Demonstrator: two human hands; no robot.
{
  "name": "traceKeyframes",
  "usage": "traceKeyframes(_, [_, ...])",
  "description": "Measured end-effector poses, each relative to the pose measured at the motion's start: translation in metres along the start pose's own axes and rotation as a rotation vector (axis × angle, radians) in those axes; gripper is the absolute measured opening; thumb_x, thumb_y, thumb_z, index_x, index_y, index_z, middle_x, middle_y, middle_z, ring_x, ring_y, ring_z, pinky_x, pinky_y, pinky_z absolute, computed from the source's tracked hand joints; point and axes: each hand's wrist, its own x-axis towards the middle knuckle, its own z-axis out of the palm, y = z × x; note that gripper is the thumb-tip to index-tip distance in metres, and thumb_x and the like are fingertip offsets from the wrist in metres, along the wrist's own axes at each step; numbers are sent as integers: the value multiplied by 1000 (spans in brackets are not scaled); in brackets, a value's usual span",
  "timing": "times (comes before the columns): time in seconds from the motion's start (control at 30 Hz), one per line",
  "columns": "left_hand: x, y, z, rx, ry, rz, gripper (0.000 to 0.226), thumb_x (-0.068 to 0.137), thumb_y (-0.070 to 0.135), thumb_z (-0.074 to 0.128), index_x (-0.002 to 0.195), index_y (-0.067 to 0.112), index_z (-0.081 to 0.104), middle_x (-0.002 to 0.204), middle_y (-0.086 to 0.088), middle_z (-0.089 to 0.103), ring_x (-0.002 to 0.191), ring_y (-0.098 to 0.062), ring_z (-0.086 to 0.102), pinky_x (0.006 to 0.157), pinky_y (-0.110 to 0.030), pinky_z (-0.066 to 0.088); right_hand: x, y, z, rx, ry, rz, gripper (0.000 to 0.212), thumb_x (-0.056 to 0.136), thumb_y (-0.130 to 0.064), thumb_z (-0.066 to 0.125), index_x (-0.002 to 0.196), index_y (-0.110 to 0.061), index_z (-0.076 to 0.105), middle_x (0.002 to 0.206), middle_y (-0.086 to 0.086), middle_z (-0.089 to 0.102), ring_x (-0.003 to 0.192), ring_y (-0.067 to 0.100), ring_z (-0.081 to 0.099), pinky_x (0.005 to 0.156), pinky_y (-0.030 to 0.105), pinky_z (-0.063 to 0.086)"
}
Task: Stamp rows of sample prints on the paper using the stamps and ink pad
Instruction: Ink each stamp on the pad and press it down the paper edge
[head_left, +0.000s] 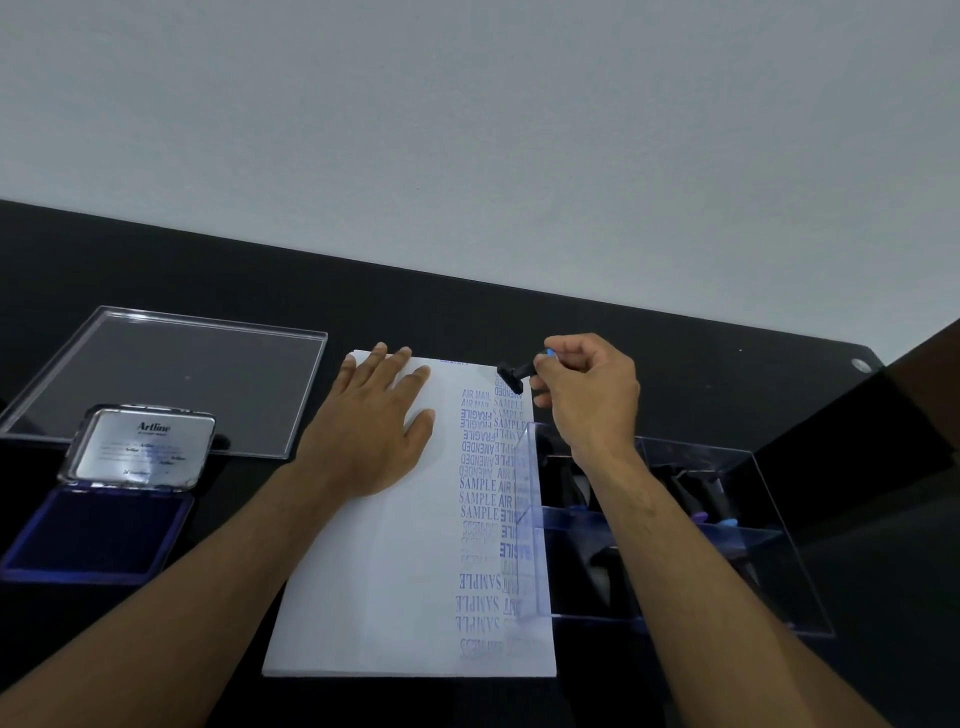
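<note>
A white sheet of paper (395, 571) lies on the black table, with two columns of blue prints (SAMPLE, AIR MAIL, FRAGILE, AMENDED) along its right side. My left hand (374, 421) rests flat with straight fingers on the sheet's upper left part. My right hand (592, 389) pinches a small black stamp (514, 375) with a blue-tipped handle, tilted just above the paper's top right corner. The open ink pad (98, 535), blue with a silver Artline lid standing up, sits at the left.
A clear plastic box (727, 525) holding several more stamps stands right of the paper, under my right forearm. Its clear lid (171, 374) lies flat behind the ink pad. A pale wall runs behind the table's far edge.
</note>
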Motion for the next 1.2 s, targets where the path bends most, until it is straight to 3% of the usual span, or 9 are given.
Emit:
traceKeyframes(0.27, [0, 1, -3, -8, 2, 2, 83, 89, 63, 5, 156, 22, 31, 166, -3, 21, 155, -25, 8, 126, -49, 6, -1, -1, 1, -15, -17, -17, 15, 87, -11, 71, 100, -18, 71, 85, -1, 72, 69, 8, 70, 59, 24, 59])
traceKeyframes(0.37, [0, 2, -10, -46, 33, -15, 74, 93, 59, 17, 156, 23, 32, 165, -3, 23, 155, -25, 10, 126, -48, 5, -3, -6, 6, -28, -32, -42, 15, 86, -12, 72, 99, -20, 72, 84, -5, 71, 72, 9, 71, 62, 28, 61])
traceKeyframes(0.47, [-8, -2, -19, -72, 79, -45, 68, 95, 56, 28, 155, 23, 34, 165, -2, 26, 155, -23, 12, 124, -44, 2, -13, -14, 15, -28, -79, -70, 15, 85, -10, 72, 97, -20, 72, 82, -6, 71, 73, 10, 71, 66, 32, 61])
traceKeyframes(0.7, [-61, -33, -52, -45, 87, -104, 69, 96, 56, 25, 156, 22, 31, 165, -4, 25, 154, -23, 13, 125, -45, 4, -54, -36, 52, -53, -218, -119, 17, 84, -12, 72, 91, -28, 71, 87, -9, 69, 77, 13, 71, 71, 40, 61])
traceKeyframes(1.0, [-162, -86, -82, -19, 148, -201, 65, 95, 55, 28, 150, 21, 39, 158, -4, 37, 150, -24, 26, 124, -49, 19, -127, -58, 104, -117, -383, -226, 17, 85, -18, 71, 99, -26, 71, 99, -8, 68, 86, 14, 68, 76, 40, 60])
traceKeyframes(1.2, [-216, -110, -84, 36, 156, -289, 68, 95, 55, 29, 150, 18, 41, 157, -9, 39, 149, -28, 28, 123, -50, 19, -174, -78, 128, -216, -484, -463, 20, 85, -14, 71, 102, -23, 73, 96, -12, 64, 86, 6, 63, 82, 21, 53])
